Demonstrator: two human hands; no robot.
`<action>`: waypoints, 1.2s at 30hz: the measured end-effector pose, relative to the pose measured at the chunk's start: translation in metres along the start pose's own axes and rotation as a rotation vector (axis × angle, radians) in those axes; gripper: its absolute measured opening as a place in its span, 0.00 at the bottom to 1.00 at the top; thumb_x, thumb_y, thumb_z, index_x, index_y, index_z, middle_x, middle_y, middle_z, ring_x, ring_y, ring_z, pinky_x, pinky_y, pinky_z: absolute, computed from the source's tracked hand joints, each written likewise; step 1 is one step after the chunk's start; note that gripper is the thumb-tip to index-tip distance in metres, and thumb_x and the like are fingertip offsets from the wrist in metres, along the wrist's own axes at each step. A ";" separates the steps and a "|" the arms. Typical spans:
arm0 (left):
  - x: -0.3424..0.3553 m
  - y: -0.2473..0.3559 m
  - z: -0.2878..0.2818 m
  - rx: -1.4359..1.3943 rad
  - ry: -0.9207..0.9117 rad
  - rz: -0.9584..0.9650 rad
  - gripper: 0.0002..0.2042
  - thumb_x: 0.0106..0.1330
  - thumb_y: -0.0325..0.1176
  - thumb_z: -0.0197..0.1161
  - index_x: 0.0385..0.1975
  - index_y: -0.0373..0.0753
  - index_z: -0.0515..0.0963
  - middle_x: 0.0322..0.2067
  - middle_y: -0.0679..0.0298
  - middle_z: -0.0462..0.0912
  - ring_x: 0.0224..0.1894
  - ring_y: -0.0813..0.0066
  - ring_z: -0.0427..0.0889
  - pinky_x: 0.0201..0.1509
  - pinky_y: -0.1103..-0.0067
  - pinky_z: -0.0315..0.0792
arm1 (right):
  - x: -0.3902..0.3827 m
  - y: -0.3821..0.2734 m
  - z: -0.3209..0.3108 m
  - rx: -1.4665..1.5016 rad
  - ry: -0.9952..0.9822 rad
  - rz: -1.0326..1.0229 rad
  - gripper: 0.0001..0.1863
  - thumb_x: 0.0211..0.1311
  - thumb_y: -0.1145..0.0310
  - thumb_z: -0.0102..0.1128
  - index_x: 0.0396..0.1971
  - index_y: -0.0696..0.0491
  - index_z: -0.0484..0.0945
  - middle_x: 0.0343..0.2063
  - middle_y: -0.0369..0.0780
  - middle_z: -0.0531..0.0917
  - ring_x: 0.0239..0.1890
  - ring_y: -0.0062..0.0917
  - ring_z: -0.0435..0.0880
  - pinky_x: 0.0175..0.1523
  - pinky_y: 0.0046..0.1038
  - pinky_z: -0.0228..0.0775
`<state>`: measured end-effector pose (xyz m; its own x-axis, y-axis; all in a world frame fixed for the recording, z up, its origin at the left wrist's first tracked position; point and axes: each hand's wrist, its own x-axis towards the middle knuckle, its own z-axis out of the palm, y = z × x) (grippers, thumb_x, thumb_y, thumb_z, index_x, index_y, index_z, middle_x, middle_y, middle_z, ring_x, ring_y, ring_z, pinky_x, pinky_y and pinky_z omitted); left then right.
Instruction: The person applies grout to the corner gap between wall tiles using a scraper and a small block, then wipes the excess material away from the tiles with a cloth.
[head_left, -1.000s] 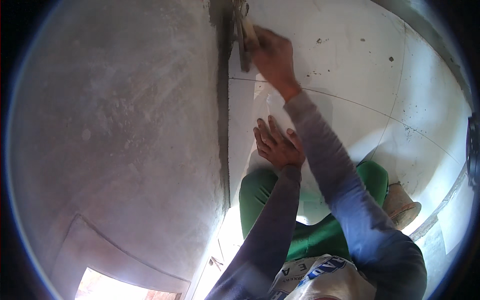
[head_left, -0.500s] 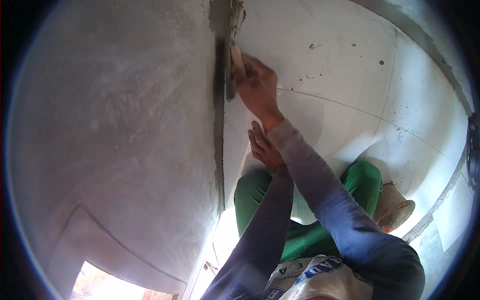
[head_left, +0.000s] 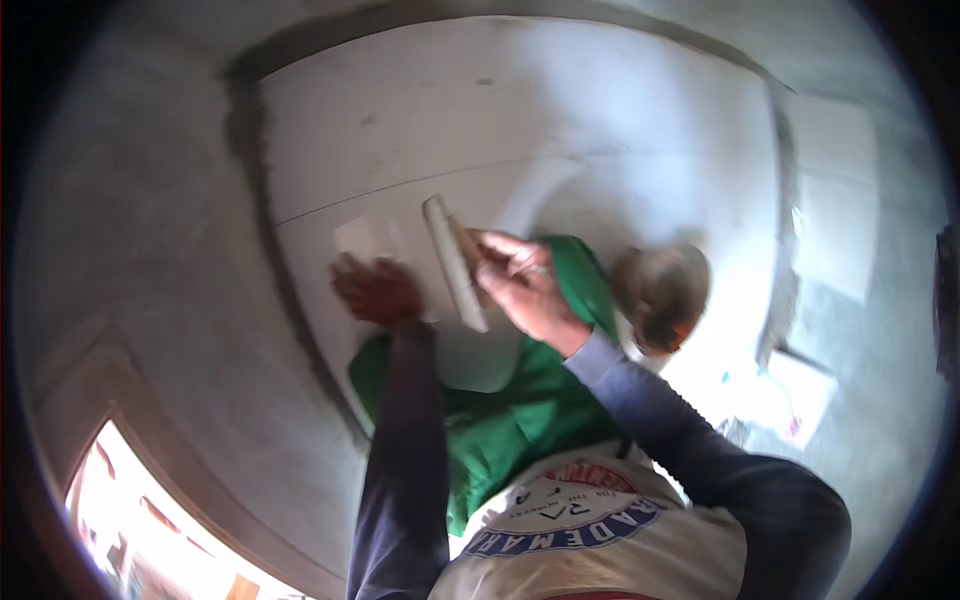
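My right hand point(head_left: 530, 290) grips a plastering trowel point(head_left: 455, 265) by its handle. The trowel's long, narrow pale blade is tilted nearly on edge, above the white tiles and apart from the wall. To its left, my left hand point(head_left: 378, 290) hangs low over or rests on the tiled floor point(head_left: 400, 130), fingers spread and nothing in them; contact cannot be made out. A pale squarish patch point(head_left: 357, 237) shows just beyond those fingertips, too blurred to tell what it is. Both hands are smeared a little by motion.
A bucket point(head_left: 665, 290) with murky contents stands right of my green-clad knee. A grey mortar band point(head_left: 270, 210) runs between the left wall point(head_left: 150, 230) and the tiles. Loose pale tiles point(head_left: 835, 190) lie at the right. A bright opening point(head_left: 150, 530) is at lower left.
The view has swung right, toward the bucket. My right hand has drawn the trowel back from the wall joint toward my knees. My left hand now lies apart from the right forearm.
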<state>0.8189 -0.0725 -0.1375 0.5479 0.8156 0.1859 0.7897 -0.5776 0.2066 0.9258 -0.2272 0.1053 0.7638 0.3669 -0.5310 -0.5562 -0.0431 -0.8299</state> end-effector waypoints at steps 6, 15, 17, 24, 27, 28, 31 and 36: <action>0.041 -0.063 0.000 -0.167 -0.201 0.103 0.26 0.73 0.47 0.66 0.67 0.42 0.79 0.72 0.53 0.76 0.73 0.44 0.74 0.71 0.54 0.73 | -0.162 -0.045 -0.177 0.202 0.463 -0.222 0.24 0.73 0.77 0.54 0.67 0.65 0.76 0.58 0.42 0.86 0.60 0.25 0.86 0.65 0.32 0.79; -0.128 0.134 -0.208 -1.181 -0.908 0.323 0.15 0.78 0.33 0.65 0.56 0.28 0.83 0.48 0.50 0.90 0.50 0.63 0.89 0.59 0.69 0.81 | -0.333 0.003 -0.328 -0.324 0.492 -0.205 0.22 0.72 0.71 0.52 0.59 0.66 0.82 0.51 0.44 0.90 0.55 0.28 0.89 0.61 0.29 0.79; -0.164 0.158 -0.218 -1.124 -1.022 0.421 0.16 0.78 0.35 0.65 0.55 0.27 0.82 0.47 0.51 0.90 0.50 0.64 0.89 0.58 0.71 0.80 | -0.328 0.009 -0.337 -0.200 0.518 -0.080 0.18 0.71 0.71 0.56 0.53 0.66 0.85 0.46 0.45 0.91 0.50 0.27 0.89 0.56 0.28 0.78; -0.214 0.247 -0.249 -0.775 -0.956 0.742 0.15 0.75 0.39 0.64 0.51 0.34 0.86 0.50 0.52 0.91 0.49 0.57 0.91 0.57 0.67 0.82 | -0.299 0.010 -0.416 -0.754 0.328 0.006 0.16 0.73 0.69 0.60 0.51 0.65 0.86 0.40 0.46 0.90 0.45 0.21 0.85 0.54 0.27 0.77; -0.252 0.299 -0.241 -0.549 -0.878 1.062 0.15 0.71 0.38 0.63 0.52 0.41 0.88 0.46 0.54 0.93 0.52 0.46 0.88 0.56 0.62 0.81 | -0.315 0.008 -0.431 -0.642 0.469 -0.057 0.16 0.76 0.69 0.60 0.54 0.63 0.87 0.42 0.43 0.91 0.45 0.21 0.86 0.54 0.26 0.78; -0.265 0.315 -0.230 -0.276 -0.897 1.223 0.14 0.70 0.40 0.63 0.49 0.43 0.89 0.47 0.55 0.92 0.61 0.46 0.83 0.63 0.57 0.76 | -0.324 0.011 -0.438 -0.630 0.535 -0.167 0.16 0.77 0.70 0.60 0.55 0.62 0.87 0.42 0.41 0.91 0.45 0.21 0.87 0.54 0.26 0.78; -0.255 0.295 -0.127 0.152 -0.702 1.396 0.13 0.69 0.42 0.64 0.46 0.46 0.89 0.47 0.55 0.91 0.72 0.44 0.74 0.72 0.48 0.66 | -0.313 0.011 -0.410 -0.349 0.573 -0.123 0.17 0.78 0.70 0.58 0.56 0.64 0.86 0.40 0.39 0.91 0.41 0.19 0.86 0.51 0.23 0.78; -0.289 0.317 -0.131 0.194 -0.914 1.451 0.13 0.69 0.45 0.65 0.44 0.47 0.89 0.45 0.50 0.90 0.73 0.42 0.72 0.77 0.40 0.55 | -0.367 0.031 -0.409 -0.058 0.757 0.032 0.18 0.77 0.70 0.63 0.58 0.65 0.86 0.43 0.40 0.92 0.43 0.18 0.87 0.51 0.21 0.78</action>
<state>0.8751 -0.4955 -0.0001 0.6996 -0.5331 -0.4758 -0.4704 -0.8448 0.2550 0.7621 -0.7435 0.2044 0.7756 -0.3723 -0.5098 -0.5795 -0.0996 -0.8089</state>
